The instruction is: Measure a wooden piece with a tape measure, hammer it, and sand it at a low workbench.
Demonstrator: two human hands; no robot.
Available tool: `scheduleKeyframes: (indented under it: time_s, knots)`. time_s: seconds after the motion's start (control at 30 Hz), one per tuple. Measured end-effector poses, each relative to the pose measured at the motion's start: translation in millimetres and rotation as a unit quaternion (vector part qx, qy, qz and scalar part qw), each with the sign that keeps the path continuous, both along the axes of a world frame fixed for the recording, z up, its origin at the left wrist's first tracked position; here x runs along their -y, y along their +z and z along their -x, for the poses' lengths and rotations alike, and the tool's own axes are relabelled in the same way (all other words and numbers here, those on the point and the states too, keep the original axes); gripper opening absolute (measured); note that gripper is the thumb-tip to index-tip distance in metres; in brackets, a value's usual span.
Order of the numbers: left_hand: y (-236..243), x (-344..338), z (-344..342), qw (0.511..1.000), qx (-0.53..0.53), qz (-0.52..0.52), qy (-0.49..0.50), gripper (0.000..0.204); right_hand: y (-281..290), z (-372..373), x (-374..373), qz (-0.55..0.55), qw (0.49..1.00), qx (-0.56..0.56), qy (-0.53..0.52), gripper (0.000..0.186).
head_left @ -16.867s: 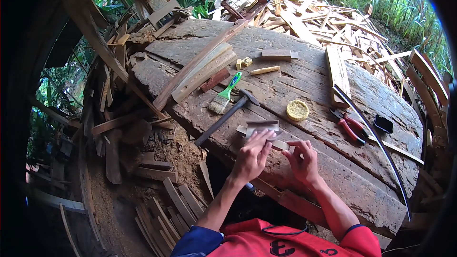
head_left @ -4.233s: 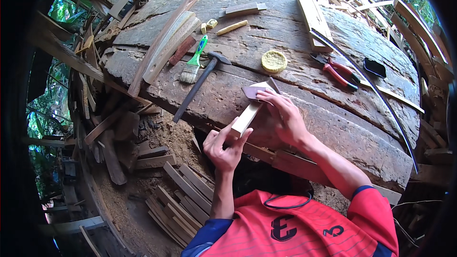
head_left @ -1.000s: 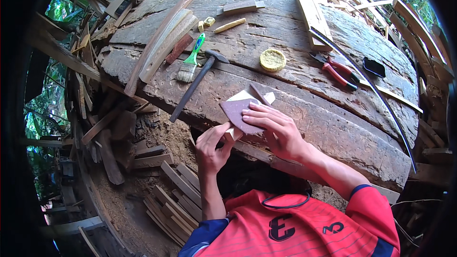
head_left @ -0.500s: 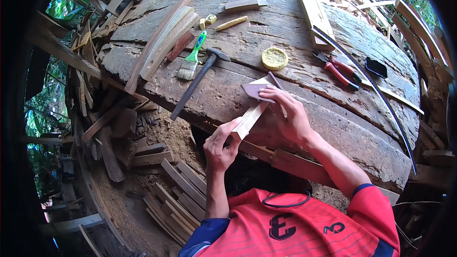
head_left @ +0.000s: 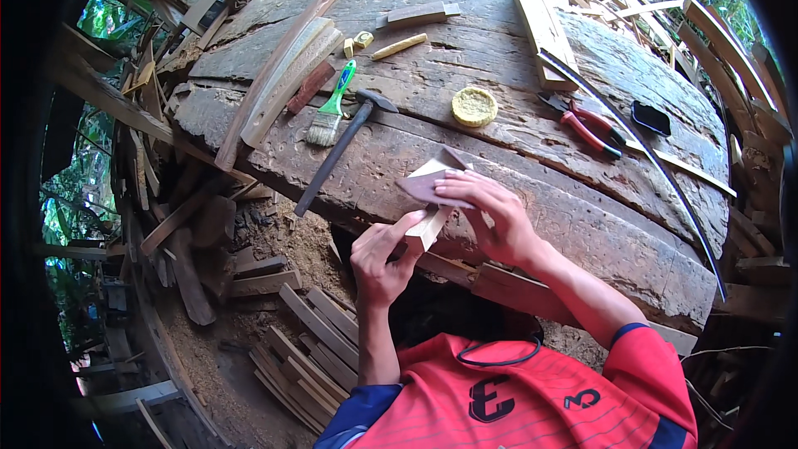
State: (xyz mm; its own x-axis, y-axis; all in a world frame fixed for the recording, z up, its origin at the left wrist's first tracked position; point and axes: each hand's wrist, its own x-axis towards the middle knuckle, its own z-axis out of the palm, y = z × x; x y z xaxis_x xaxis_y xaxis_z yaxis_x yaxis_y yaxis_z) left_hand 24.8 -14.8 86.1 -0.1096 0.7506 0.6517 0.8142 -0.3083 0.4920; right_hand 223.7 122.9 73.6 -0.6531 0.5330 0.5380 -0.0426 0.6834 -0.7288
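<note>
A pale wooden block (head_left: 426, 231) rests at the near edge of the weathered bench, tilted toward me. My left hand (head_left: 380, 254) grips its near end between thumb and fingers. Across the block's upper face lies a folded sheet of purplish-grey sandpaper (head_left: 424, 189), its far corner standing up. My right hand (head_left: 492, 214) presses the sandpaper onto the wood with its fingers, covering part of both. Beyond the hands sits a round yellowish disc (head_left: 475, 106). A hammer (head_left: 345, 145) lies to the left of the block.
The thick plank bench (head_left: 582, 199) also carries a green-handled brush (head_left: 332, 108), red-handled pliers (head_left: 592, 129), a small black tray (head_left: 651, 118), a thin black strip (head_left: 657, 158) and a wooden beam (head_left: 544, 37). Below left, cut slats (head_left: 312, 349) lie stacked on sawdust-covered ground.
My right hand has drawn the sandpaper nearer along the block, toward my left hand. The left hand keeps its hold on the near end.
</note>
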Motion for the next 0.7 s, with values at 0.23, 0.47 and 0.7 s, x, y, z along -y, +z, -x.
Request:
scheduleKeyframes:
  time_s: [0.23,0.47,0.7]
  knots:
    - [-10,4,4,0.998,0.029,0.007,0.063,0.04,12,4,22,0.061,0.997,-0.024,0.036,0.051]
    - [-29,5,-2,0.996,0.036,0.072,0.034,0.027,-3,3,3,-0.013,1.0,0.021,-0.007,0.048]
    - [-32,-6,-11,0.999,0.011,0.041,0.004,0.034,-16,-1,-15,0.014,0.996,0.048,-0.078,0.037]
